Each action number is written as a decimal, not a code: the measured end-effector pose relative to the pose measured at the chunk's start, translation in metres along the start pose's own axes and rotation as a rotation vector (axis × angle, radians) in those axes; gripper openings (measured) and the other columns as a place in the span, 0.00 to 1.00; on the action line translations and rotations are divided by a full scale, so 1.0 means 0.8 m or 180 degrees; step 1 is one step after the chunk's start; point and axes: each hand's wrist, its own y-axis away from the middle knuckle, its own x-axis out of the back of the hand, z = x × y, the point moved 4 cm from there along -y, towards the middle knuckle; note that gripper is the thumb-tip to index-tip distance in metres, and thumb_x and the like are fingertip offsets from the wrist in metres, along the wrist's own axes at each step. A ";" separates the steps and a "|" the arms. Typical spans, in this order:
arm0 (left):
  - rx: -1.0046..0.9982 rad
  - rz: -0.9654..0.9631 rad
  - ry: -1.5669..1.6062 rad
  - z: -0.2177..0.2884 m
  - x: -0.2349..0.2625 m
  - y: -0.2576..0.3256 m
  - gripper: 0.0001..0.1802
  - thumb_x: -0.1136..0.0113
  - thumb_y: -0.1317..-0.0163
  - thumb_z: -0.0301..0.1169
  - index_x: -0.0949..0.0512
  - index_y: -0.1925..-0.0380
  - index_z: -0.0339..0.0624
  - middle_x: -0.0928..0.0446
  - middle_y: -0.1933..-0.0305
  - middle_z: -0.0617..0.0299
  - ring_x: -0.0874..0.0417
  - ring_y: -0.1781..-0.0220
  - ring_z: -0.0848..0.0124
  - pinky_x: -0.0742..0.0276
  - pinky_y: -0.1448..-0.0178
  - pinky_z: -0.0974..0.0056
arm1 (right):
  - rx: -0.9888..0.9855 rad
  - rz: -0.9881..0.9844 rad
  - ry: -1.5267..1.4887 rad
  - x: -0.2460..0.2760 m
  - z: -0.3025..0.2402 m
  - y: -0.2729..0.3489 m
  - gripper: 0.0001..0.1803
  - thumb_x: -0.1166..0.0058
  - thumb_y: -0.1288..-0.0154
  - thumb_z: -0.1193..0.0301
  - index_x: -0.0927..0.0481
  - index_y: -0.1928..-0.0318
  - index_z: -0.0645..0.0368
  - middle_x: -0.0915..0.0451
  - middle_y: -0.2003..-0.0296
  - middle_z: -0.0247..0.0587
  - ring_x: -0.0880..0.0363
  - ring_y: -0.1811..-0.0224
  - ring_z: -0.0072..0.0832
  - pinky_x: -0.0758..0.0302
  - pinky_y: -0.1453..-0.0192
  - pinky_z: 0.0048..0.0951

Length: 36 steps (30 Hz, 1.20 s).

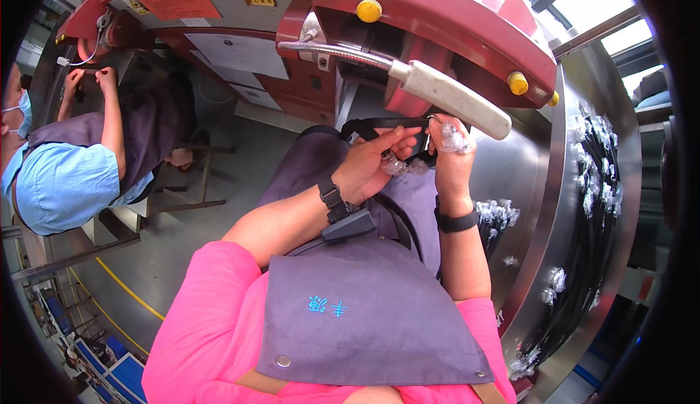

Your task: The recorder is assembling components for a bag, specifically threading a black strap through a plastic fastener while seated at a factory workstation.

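A narrow black strap (390, 122) runs between my two hands, in front of the red machine's wheel (408, 98). Crumpled clear plastic wrap (397, 165) hangs about the strap below my fingers. My left hand (364, 163) is closed on the strap, with thumb and fingers stretched along it. At its other end, my right hand (453, 157) pinches the strap close to the wheel, and more clear wrap shows at those fingers. Part of the strap loops down over my apron (350, 294). The exact grip of the fingertips is partly hidden.
Above my right hand hangs a lamp-like pale handle (456, 98) on a flexible metal neck. The red machine housing (437, 14) spans the front. On the right, a metal tray (525, 258) bears several black straps with plastic-wrapped ends (601, 156). A co-worker (69, 156) sits at left.
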 end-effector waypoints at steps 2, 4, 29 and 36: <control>0.0004 -0.0003 0.0025 -0.001 0.002 0.000 0.09 0.42 0.33 0.29 0.20 0.59 0.35 0.18 0.54 0.55 0.20 0.61 0.76 0.21 0.55 0.70 | -0.0013 0.0005 0.0071 0.000 0.000 0.000 0.10 0.40 0.35 0.72 0.20 0.57 0.64 0.22 0.73 0.31 0.31 0.78 0.14 0.36 0.74 0.17; -0.0007 0.0010 0.0043 -0.002 0.005 0.001 0.09 0.42 0.33 0.29 0.20 0.59 0.35 0.18 0.54 0.55 0.20 0.61 0.76 0.21 0.54 0.70 | -0.0088 0.0035 0.0065 -0.002 0.002 0.002 0.10 0.40 0.35 0.72 0.20 0.57 0.64 0.22 0.74 0.32 0.31 0.78 0.14 0.36 0.74 0.17; 0.0120 -0.0115 -0.0101 0.002 -0.009 0.006 0.12 0.43 0.32 0.30 0.21 0.55 0.32 0.19 0.55 0.55 0.21 0.62 0.76 0.23 0.55 0.72 | -0.0063 -0.0066 -0.0270 0.006 -0.003 -0.001 0.09 0.41 0.35 0.74 0.20 0.57 0.65 0.24 0.74 0.31 0.31 0.77 0.16 0.36 0.73 0.19; 0.0219 -0.0094 -0.0475 0.002 -0.018 0.030 0.17 0.45 0.30 0.37 0.22 0.53 0.34 0.18 0.55 0.57 0.23 0.63 0.77 0.24 0.57 0.72 | 0.0281 -0.0342 -0.0275 0.022 -0.016 0.022 0.07 0.42 0.36 0.77 0.21 0.59 0.67 0.27 0.72 0.31 0.32 0.75 0.18 0.35 0.70 0.20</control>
